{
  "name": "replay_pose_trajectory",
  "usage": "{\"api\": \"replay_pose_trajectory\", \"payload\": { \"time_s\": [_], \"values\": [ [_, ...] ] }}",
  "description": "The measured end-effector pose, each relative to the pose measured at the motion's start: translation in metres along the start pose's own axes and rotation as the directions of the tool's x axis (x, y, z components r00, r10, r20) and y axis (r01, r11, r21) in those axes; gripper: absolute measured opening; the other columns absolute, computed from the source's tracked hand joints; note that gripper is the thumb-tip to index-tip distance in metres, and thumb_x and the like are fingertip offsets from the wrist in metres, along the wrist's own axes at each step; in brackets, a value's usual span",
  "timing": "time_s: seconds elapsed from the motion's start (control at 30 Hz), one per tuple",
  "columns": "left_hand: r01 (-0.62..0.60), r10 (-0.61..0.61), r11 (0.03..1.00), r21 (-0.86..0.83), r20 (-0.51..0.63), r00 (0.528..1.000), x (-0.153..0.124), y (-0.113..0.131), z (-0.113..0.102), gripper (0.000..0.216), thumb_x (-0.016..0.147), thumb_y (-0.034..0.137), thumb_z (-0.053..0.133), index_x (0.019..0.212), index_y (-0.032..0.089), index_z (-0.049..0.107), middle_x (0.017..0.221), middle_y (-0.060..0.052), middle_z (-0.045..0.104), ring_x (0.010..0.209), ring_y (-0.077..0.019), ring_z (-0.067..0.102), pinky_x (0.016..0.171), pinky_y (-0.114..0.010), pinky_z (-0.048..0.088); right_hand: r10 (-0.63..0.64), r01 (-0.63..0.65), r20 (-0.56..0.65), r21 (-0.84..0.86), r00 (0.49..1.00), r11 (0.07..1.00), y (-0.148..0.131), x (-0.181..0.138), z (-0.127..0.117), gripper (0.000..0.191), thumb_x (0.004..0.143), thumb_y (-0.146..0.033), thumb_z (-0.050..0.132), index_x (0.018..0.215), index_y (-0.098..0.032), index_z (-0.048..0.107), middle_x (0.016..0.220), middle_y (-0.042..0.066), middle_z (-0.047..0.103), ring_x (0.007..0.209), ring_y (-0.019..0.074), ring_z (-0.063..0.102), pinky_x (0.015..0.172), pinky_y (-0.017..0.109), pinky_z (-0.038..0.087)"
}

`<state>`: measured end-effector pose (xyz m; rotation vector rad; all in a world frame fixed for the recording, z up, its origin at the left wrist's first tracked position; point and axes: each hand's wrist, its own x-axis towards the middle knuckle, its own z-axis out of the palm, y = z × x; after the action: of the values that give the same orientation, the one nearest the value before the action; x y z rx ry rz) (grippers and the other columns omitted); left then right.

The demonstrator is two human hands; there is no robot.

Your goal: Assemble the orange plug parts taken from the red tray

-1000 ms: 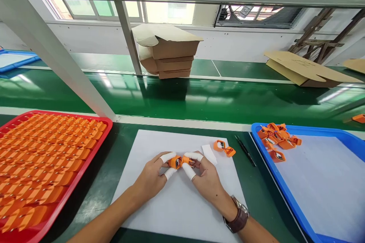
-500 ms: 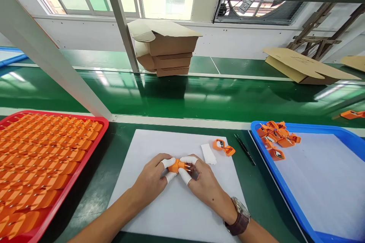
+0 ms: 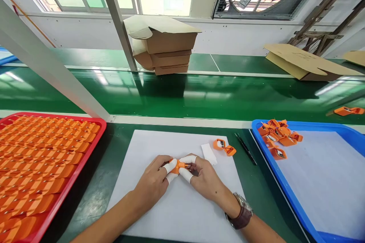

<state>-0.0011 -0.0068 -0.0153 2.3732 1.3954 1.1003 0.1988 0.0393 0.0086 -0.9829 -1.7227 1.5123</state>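
My left hand [image 3: 154, 180] and my right hand [image 3: 203, 178] meet over a white sheet [image 3: 176, 205] and together pinch one small orange plastic part [image 3: 179, 165]. White finger cots cover the thumb and forefinger of both hands. A brown watch is on my right wrist. Another orange part [image 3: 224, 146] lies on the sheet beyond my right hand, next to a small white slip [image 3: 209, 154].
A red tray [image 3: 99, 136] at the left holds rows of orange parts. A blue tray [image 3: 291, 193] at the right holds several orange parts [image 3: 278, 136] in its far corner. A black pen [image 3: 245, 149] lies between sheet and blue tray. Cardboard boxes [image 3: 165, 45] stand beyond the green belt.
My fingers have closed tighter around the orange part, hiding more of it. The camera has tilted slightly; the hands stay in the same spot.
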Motion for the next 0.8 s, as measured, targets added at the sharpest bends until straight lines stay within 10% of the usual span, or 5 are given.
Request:
{"api": "replay_pose_trajectory", "payload": {
  "time_s": [0.8],
  "values": [
    [0.026, -0.025, 0.999, -0.048, 0.024, 0.999, 0.002, 0.001, -0.001, 0.045, 0.087, 0.002, 0.059, 0.126, 0.022, 0.053, 0.119, -0.011, 0.063, 0.103, -0.0223, 0.062, 0.084, -0.040, 0.059, 0.004, 0.000, -0.059, 0.060, 0.998, 0.998, 0.011, -0.002, 0.006, 0.018, 0.089, -0.028, 0.064, 0.106, -0.022, 0.064, 0.104, 0.005, 0.069, 0.088, 0.0176, 0.067, 0.084, 0.036, 0.057]
  ]
}}
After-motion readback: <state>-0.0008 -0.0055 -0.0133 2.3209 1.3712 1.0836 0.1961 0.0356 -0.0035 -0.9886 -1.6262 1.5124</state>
